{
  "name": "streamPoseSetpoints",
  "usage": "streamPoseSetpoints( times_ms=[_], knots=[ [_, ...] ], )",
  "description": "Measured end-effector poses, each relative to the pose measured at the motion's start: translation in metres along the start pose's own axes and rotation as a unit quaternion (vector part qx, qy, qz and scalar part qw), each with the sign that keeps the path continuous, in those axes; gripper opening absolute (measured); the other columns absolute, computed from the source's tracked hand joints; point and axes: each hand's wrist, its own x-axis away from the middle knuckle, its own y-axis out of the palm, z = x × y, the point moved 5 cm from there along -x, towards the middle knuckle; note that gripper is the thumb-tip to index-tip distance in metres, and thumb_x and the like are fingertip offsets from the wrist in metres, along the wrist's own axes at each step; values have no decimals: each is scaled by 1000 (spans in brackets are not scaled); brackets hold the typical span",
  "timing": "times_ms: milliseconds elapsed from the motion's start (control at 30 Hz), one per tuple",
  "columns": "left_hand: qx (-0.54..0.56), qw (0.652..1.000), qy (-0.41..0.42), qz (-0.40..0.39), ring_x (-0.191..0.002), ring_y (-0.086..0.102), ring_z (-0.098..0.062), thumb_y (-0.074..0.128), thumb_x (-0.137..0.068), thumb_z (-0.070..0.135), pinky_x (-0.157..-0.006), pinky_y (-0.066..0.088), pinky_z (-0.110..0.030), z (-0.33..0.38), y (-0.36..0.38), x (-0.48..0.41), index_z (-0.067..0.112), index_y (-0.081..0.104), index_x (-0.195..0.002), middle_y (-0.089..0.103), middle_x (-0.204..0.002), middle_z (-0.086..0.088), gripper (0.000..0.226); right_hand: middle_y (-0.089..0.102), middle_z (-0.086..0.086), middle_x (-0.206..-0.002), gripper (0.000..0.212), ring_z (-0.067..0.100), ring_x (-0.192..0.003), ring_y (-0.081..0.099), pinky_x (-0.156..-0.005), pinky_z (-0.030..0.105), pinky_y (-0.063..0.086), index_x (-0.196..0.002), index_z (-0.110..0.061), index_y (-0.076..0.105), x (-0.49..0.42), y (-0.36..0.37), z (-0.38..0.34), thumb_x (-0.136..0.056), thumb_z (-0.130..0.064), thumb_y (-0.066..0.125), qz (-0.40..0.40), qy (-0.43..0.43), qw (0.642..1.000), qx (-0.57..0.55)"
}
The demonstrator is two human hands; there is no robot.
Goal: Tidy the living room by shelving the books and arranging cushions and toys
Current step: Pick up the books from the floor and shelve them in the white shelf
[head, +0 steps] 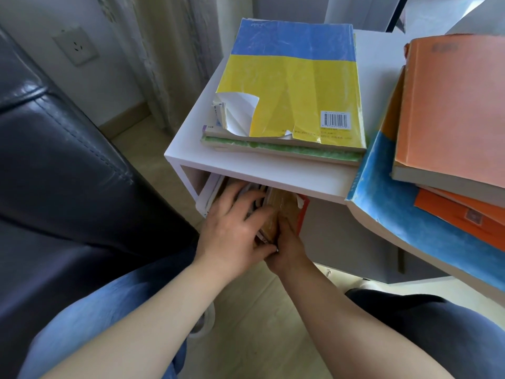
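A white side shelf (262, 173) stands beside the sofa. In its lower opening several books stand upright; a tan book (281, 212) sticks out between them. My left hand (232, 231) lies spread over the books at its left, fingers on their edges. My right hand (287, 250) grips the tan book's near edge from below. On top of the shelf lies a yellow-and-blue book (295, 86) with a torn, curled corner, over a green-edged book (287, 151).
A dark leather sofa (60, 160) fills the left. At the right a stack of orange books (451, 110) rests on a blue book (410, 214) on a white table edge. A wall socket (75, 46) and curtain are behind. My knees are below.
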Motion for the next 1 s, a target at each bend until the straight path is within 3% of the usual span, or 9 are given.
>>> streamPoseSetpoints(
  times_ms=[133,267,433,500,633,800,867,933,1000],
  knots=[
    [-40,998,-15,38,-109,42,-30,90,-45,30,-75,49,-43,2,0,-3,13,73,-83,68,-95,-12,45,63,5,-114,35,21,-93,64,-67,32,56,-125,-32,50,6,-6,-9,-94,-45,47,-8,36,989,145],
    [-75,994,-14,76,-108,43,-28,85,-55,24,-83,35,-39,5,0,-3,15,73,-80,68,-93,-10,29,61,0,-96,38,18,-68,57,-57,25,49,-128,-37,42,0,-20,-26,-95,-55,32,45,28,944,326],
    [-52,995,3,85,-112,44,-29,70,-70,13,-86,40,-39,4,3,5,13,73,-89,62,-103,-9,19,47,6,-136,43,8,-88,46,-66,13,40,-140,-16,38,-38,-46,-41,-100,-32,38,51,-50,868,492],
    [-19,997,7,70,-113,46,-31,73,-70,8,-82,51,-44,2,3,6,9,73,-90,59,-107,-9,21,48,0,-121,40,-6,-77,44,-55,7,41,-137,-11,41,-51,-56,-38,-99,-25,42,36,-67,880,469],
    [29,998,20,51,-113,48,-33,69,-74,4,-79,55,-44,-6,3,4,5,73,-87,67,-101,-14,13,54,-4,-84,35,2,-57,57,-40,13,43,-114,-13,42,-66,-52,-31,-92,-37,54,-32,-69,964,254],
    [99,994,-3,53,-115,50,-31,71,-79,5,-89,50,-40,-13,6,10,12,57,-111,53,-120,-13,35,57,-2,-77,42,-2,-47,59,-38,12,42,-119,-8,47,-56,-34,-37,-92,-40,47,-36,-115,965,234],
    [100,993,-7,58,-118,48,-32,64,-82,8,-93,48,-39,-15,5,11,14,50,-113,44,-125,-11,35,61,5,-82,43,10,-59,64,-42,21,47,-117,-7,51,-52,-26,-37,-95,-42,42,-41,-88,964,246],
    [102,992,-10,73,-119,47,-30,59,-84,12,-97,45,-35,-15,1,13,15,51,-110,42,-124,-8,28,60,24,-102,50,40,-85,62,-68,48,56,-123,-8,53,-48,-20,-35,-96,-48,39,-32,-54,957,284],
    [108,990,-18,90,-117,46,-26,57,-85,14,-98,42,-30,-14,-2,12,15,51,-107,42,-121,-6,23,58,27,-114,56,51,-99,54,-95,67,38,-122,-12,56,-47,-16,-34,-92,-56,39,-31,-12,950,311]
  ],
)
